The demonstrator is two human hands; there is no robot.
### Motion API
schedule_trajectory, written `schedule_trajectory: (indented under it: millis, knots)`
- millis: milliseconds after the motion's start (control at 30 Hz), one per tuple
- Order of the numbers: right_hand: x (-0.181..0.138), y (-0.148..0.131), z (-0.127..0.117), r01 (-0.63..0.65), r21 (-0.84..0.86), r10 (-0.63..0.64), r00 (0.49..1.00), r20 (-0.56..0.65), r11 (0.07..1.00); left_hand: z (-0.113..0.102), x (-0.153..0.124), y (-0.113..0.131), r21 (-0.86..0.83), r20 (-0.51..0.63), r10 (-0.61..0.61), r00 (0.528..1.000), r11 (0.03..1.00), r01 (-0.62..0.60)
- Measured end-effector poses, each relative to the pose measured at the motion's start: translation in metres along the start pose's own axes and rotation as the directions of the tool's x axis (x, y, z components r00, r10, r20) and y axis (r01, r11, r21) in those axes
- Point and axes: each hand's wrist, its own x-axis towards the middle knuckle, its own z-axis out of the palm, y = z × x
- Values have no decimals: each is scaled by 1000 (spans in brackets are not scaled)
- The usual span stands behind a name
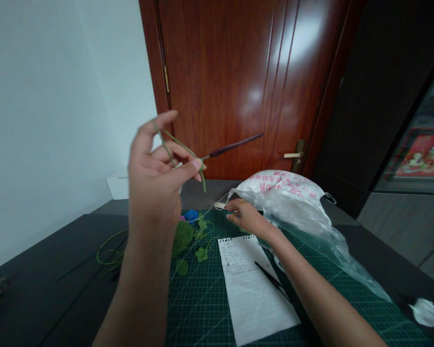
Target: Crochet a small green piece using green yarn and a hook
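While pinching yarn [181,143] and hook [235,144] in left hand [154,178] | had right hand [248,218] at tab [220,205], grip unclear | risked one-handed yarn slip.

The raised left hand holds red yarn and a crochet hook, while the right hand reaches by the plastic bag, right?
Not quite. The head view shows the yarn on the left hand is green, not red; crochet hook, right hand and plastic bag are as stated.

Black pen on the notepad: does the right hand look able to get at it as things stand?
Probably yes. The black pen lies uncovered on the notepad, beside the right forearm; the right hand, by the plastic bag, need only draw back.
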Motion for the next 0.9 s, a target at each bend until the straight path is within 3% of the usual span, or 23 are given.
schedule_trajectory:
  millis: [100, 200, 267, 400, 700, 900]
  knots:
    - [0, -37, -17, 77, 152, -76, 997, -13, 985, 3, 3, -23, -1, 170, -267, 949, 963, 271]
    - [-9, -75, -28, 182, 293, -173, 983, -58, 938, 10, 0, -38, -24, 245, -367, 897, 923, 384]
    - [-15, -92, -30, 237, 514, -172, 970, -171, 824, 15, -4, -39, -51, 296, -397, 869, 901, 430]
    - [-17, -103, -26, 261, 634, -76, 950, -304, 728, 19, -9, -30, -39, 352, -417, 838, 888, 458]
    - [-18, -111, -23, 262, 747, -46, 954, -297, 610, 21, -13, -18, -49, 346, -457, 819, 863, 502]
    - [-23, -117, -22, 366, 701, -101, 915, -390, 612, 24, -17, -8, -100, 312, -475, 823, 845, 526]
